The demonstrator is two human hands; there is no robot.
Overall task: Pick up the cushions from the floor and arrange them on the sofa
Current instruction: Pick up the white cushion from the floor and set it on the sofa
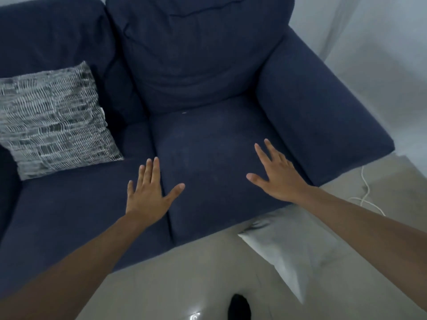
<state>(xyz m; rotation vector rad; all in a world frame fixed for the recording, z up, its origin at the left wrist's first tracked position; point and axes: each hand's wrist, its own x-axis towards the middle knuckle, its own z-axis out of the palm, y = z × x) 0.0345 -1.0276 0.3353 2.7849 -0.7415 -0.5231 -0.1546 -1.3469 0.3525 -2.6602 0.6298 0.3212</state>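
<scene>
A dark blue sofa (203, 65) fills most of the view. A grey-and-white patterned cushion (50, 121) leans on its left seat against the backrest. On the floor in front of the sofa's right end lies a plain white cushion (293, 248), partly under my right forearm. My left hand (150, 192) hovers flat over the seam between the two seat cushions, fingers spread, holding nothing. My right hand (275, 174) is spread over the right seat near the armrest, also holding nothing.
The sofa's right armrest (323, 116) runs toward the beige tiled floor (173, 285). A white cable (365, 195) trails on the floor beside the armrest. A dark foot or shoe (239, 308) shows at the bottom edge. A pale wall stands behind.
</scene>
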